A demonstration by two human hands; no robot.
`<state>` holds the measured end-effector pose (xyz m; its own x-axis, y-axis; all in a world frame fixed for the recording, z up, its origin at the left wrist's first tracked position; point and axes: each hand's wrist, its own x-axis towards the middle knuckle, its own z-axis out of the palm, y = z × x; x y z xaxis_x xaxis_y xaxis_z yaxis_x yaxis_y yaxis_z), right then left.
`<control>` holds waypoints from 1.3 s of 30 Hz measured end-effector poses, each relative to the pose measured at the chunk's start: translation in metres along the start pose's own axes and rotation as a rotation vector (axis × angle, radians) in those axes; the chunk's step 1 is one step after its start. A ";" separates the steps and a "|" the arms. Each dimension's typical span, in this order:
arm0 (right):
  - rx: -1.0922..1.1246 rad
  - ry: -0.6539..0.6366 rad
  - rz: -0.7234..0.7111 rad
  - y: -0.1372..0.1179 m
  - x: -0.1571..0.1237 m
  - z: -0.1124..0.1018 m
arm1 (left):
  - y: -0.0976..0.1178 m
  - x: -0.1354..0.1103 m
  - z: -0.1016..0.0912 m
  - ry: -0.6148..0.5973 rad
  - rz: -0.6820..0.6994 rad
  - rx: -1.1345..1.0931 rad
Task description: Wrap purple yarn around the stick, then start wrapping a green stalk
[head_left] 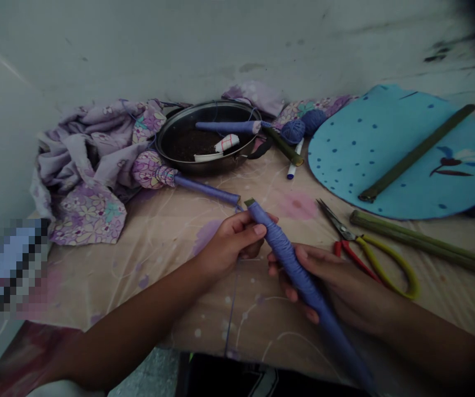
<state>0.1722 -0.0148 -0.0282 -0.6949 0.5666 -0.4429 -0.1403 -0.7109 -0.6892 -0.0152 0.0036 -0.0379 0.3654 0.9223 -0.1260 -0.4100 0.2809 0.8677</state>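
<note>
A long stick wrapped in purple yarn (291, 262) slants from the table's middle down toward me. My left hand (233, 245) pinches it near its upper end, thumb on top, where a bare green tip shows. My right hand (328, 286) cradles the stick from below, fingers curled around its middle. A thin purple thread (232, 309) hangs down from my left hand over the table's front edge.
A metal pan (204, 138) at the back holds another wrapped stick and a small spool. Purple floral cloth (92, 171) lies left, with a wrapped stick (204, 188) poking out. Pliers (365, 248), green sticks (423, 245), a blue fan (398, 151) and yarn balls (299, 128) are right.
</note>
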 end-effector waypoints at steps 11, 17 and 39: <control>0.008 0.044 0.024 0.000 0.002 0.000 | 0.000 -0.001 0.001 0.018 0.019 0.007; -0.107 0.079 -0.082 0.001 0.002 0.000 | 0.000 0.000 0.000 0.033 0.036 0.035; -1.969 0.621 -0.849 -0.020 -0.022 -0.032 | 0.025 0.013 -0.015 0.329 0.278 -0.139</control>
<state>0.2129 0.0006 -0.0231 -0.5753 0.7243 0.3801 0.7468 0.6547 -0.1171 -0.0334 0.0269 -0.0254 -0.0502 0.9967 -0.0631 -0.5719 0.0231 0.8200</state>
